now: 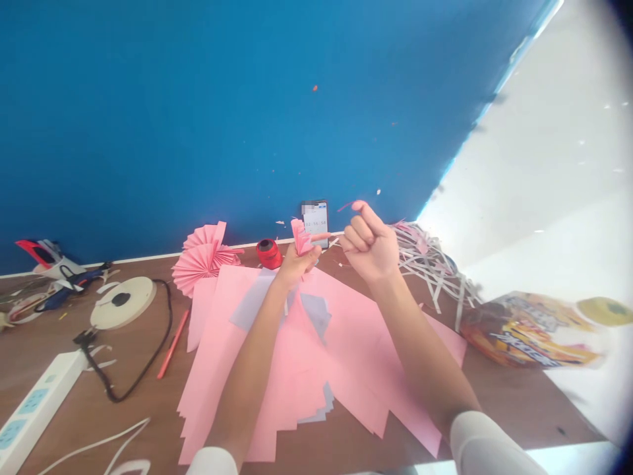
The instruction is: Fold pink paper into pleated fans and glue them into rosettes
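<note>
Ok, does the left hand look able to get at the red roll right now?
Probably yes: the red roll sits close beside the left hand, nothing visible between, though folded pink paper occupies its grip.

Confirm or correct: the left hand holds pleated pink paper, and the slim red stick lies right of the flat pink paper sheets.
The side is wrong: the head view shows the slim red stick lying left of the flat pink paper sheets. The left hand does hold pleated pink paper.
</note>
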`<control>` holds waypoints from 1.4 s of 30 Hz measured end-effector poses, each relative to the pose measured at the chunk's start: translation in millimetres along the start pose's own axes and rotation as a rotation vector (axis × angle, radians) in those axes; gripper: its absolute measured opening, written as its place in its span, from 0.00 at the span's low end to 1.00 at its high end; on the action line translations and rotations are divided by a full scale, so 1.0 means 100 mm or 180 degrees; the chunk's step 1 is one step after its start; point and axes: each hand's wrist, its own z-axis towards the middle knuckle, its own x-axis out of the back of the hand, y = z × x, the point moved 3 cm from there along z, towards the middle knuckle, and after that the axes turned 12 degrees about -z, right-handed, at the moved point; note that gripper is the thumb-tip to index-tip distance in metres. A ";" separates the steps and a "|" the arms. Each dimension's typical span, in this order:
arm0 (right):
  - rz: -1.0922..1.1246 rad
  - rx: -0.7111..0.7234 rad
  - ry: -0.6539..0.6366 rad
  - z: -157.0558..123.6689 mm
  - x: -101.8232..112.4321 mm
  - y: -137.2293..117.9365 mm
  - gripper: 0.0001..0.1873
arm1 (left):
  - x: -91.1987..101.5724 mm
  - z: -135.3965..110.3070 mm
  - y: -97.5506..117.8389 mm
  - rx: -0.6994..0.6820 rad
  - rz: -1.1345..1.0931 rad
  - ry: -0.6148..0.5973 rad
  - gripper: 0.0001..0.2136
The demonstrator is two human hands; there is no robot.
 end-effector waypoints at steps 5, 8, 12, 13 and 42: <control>0.0204 0.0171 -0.0162 -0.09 0.03 -0.20 0.17 | -0.05 -0.01 0.02 0.0215 -0.0502 -0.0251 0.28; 0.0042 0.0019 -0.0215 -0.13 0.00 -0.25 0.16 | -0.08 0.00 0.01 0.0389 -0.0662 -0.0283 0.19; -0.0089 -0.0460 -0.0591 -0.18 -0.15 -0.21 0.10 | -0.06 0.02 -0.10 0.0623 -0.0767 -0.0181 0.15; -0.0105 -0.0544 -0.0716 -0.18 -0.19 -0.20 0.09 | -0.03 0.02 -0.12 0.0587 -0.0650 -0.0056 0.15; -0.1140 0.0002 -0.0605 0.04 -0.17 0.38 0.15 | 0.35 0.13 -0.41 0.0742 0.1578 0.0076 0.05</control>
